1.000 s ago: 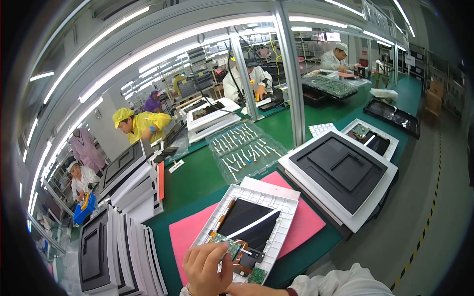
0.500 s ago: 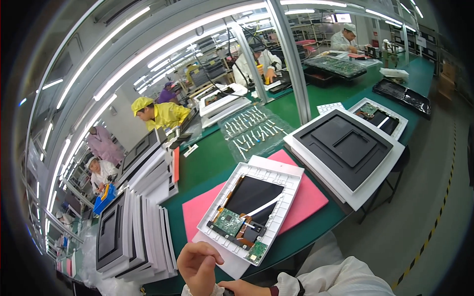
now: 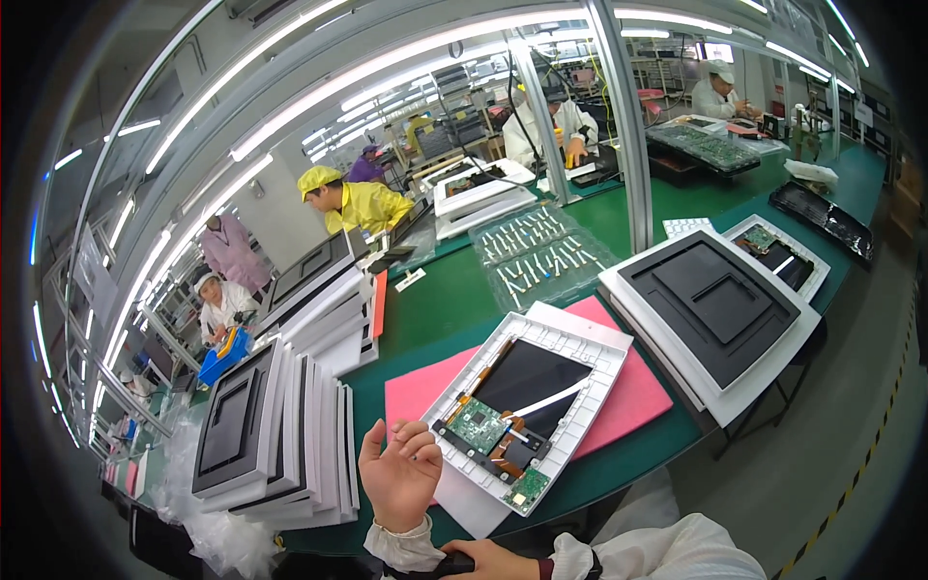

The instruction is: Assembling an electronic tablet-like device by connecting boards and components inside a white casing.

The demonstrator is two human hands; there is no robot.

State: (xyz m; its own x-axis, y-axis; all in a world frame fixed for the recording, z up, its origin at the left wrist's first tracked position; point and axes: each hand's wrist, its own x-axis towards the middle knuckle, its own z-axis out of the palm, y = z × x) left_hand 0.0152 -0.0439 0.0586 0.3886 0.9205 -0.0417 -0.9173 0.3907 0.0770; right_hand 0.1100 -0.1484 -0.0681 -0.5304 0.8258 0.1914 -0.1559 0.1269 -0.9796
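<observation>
Lifted clear of the circuit boards it touched a second ago, my left hand (image 3: 399, 476) hangs loosely curled and empty beside the white display panel (image 3: 530, 406) on the pink mat (image 3: 633, 401), while my right hand (image 3: 488, 559) grips that wrist's cuff.

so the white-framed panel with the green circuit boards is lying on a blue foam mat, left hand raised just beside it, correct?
Not quite. The head view shows the foam mat under the white-framed panel is pink, not blue. The rest holds: green circuit boards sit on the panel, and the left hand is raised just beside it.
</observation>
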